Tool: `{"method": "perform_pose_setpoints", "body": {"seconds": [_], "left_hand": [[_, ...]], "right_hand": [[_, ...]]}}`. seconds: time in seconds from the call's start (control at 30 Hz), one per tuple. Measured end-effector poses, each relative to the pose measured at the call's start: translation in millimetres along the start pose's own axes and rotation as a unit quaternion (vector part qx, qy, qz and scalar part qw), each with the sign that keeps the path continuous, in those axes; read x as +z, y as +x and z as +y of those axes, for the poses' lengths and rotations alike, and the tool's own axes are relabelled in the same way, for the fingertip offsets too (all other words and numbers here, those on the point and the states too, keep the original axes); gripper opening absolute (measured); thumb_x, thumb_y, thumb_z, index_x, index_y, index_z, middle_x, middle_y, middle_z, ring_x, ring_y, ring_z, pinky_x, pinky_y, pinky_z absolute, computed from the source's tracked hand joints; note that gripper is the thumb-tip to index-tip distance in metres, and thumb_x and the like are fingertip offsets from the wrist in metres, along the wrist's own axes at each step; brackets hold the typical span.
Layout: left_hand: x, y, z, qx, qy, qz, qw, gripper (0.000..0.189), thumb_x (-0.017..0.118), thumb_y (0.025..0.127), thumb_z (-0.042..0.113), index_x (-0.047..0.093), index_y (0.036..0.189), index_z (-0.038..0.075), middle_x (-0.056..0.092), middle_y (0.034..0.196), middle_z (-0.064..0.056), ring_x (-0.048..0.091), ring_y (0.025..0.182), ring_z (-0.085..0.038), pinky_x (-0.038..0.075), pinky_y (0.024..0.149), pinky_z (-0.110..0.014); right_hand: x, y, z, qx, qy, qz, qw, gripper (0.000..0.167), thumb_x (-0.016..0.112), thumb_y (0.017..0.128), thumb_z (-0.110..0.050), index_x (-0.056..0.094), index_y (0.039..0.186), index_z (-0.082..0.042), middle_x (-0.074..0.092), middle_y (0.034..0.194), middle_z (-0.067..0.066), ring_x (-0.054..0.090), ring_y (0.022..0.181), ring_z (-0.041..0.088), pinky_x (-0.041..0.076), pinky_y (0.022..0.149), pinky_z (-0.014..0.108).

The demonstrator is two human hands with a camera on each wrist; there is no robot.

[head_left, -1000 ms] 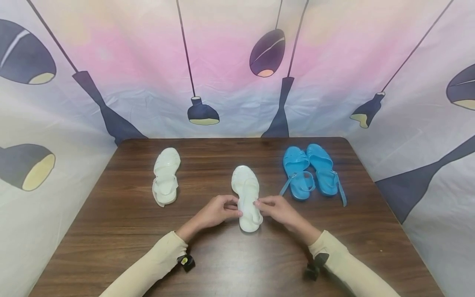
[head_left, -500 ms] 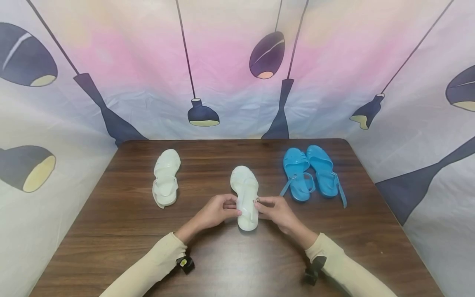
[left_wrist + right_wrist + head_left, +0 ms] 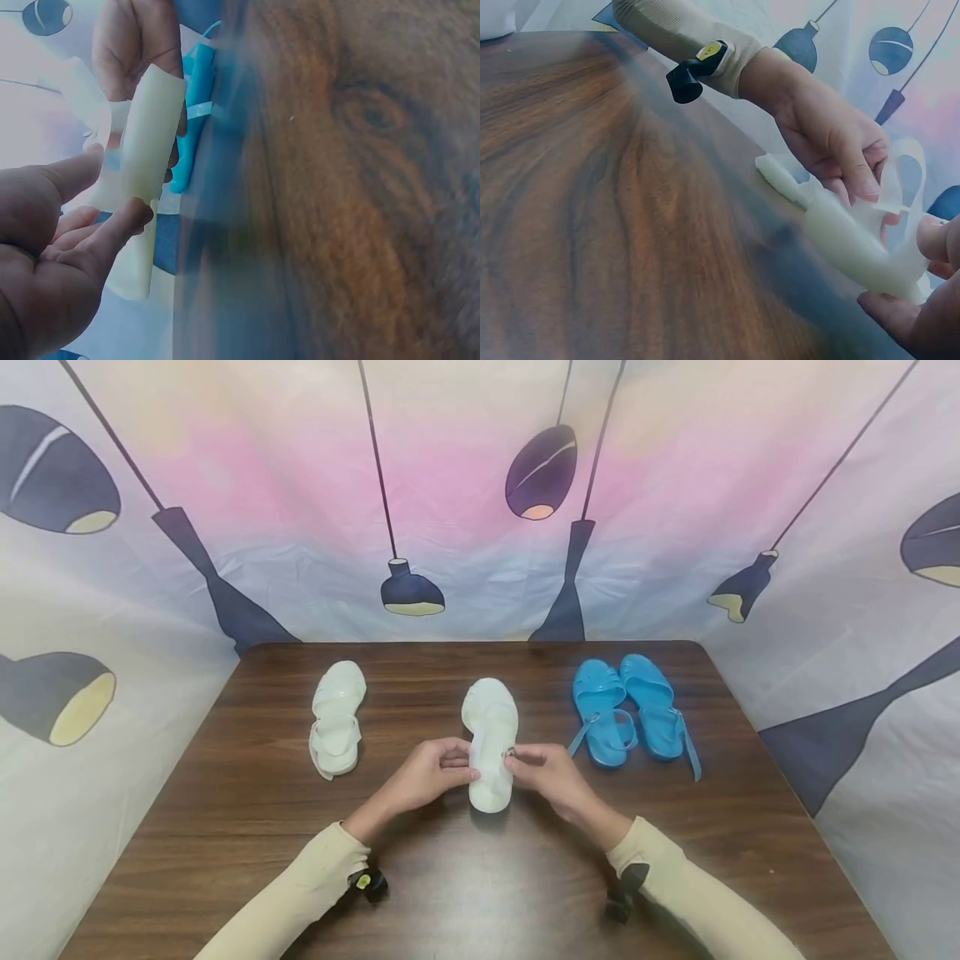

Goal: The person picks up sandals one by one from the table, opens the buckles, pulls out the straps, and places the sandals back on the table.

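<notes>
A white sandal is held between both hands over the middle of the table, toe pointing away and a shadow beneath its heel. My left hand grips its left side near the heel, thumb and fingertips at the edge. On the opposite side my right hand pinches the sandal by its strap, where a small metal buckle shows at the fingertips. In the left wrist view the sandal's sole is seen edge-on. A thin strap loop stands up from the sandal in the right wrist view.
Another white sandal lies at the back left of the brown wooden table. Two blue sandals lie side by side at the back right, straps loose. A cloth backdrop with printed lamps rises around the table.
Both hands have moved the white sandal slightly away and left, and its heel strap has shifted inward over the insole. The other sandals stay put.
</notes>
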State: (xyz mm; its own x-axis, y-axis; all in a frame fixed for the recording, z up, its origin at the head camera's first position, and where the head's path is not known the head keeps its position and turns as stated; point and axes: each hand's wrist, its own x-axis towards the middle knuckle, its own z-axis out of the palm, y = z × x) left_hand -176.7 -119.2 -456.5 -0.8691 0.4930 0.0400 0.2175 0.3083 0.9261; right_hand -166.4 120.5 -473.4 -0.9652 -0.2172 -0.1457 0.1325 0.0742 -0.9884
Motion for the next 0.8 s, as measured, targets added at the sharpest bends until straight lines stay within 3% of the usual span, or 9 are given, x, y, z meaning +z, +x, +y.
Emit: {"method": "perform_pose_setpoints", "body": {"seconds": [0.23,0.47,0.8], "left_hand": [[-15.7,0.8,3.4,0.011,-0.016,0.012,0.9997,0.033,0.073,0.095,0.01,0.065,0.122,-0.008,0.07,0.119,-0.023,0.069,0.114,-0.035,0.058,0.09,-0.029],[-37.5,-0.8,10.7,-0.002,-0.018,0.028,0.9994,0.038,0.07,0.097,0.014,0.063,0.129,-0.006,0.069,0.124,-0.022,0.069,0.114,-0.034,0.058,0.091,-0.034],[-71.9,-8.1,10.9,-0.03,0.009,0.078,0.9964,0.041,0.068,0.1,0.023,0.061,0.134,-0.001,0.065,0.132,-0.021,0.066,0.12,-0.035,0.057,0.095,-0.043]], "right_hand": [[7.0,11.0,-13.2,-0.008,0.048,-0.002,0.9988,0.032,0.072,0.095,-0.006,0.068,0.122,0.011,0.068,0.123,0.025,0.071,0.106,0.027,0.059,0.089,0.043],[17.8,27.0,-26.3,-0.017,0.093,-0.003,0.9955,0.03,0.07,0.096,-0.004,0.067,0.12,0.013,0.067,0.122,0.023,0.072,0.102,0.024,0.059,0.089,0.041],[40.2,53.3,-39.4,-0.042,0.128,-0.032,0.9904,0.03,0.067,0.098,-0.003,0.064,0.121,0.017,0.068,0.116,0.02,0.072,0.098,0.021,0.058,0.091,0.042]]}}
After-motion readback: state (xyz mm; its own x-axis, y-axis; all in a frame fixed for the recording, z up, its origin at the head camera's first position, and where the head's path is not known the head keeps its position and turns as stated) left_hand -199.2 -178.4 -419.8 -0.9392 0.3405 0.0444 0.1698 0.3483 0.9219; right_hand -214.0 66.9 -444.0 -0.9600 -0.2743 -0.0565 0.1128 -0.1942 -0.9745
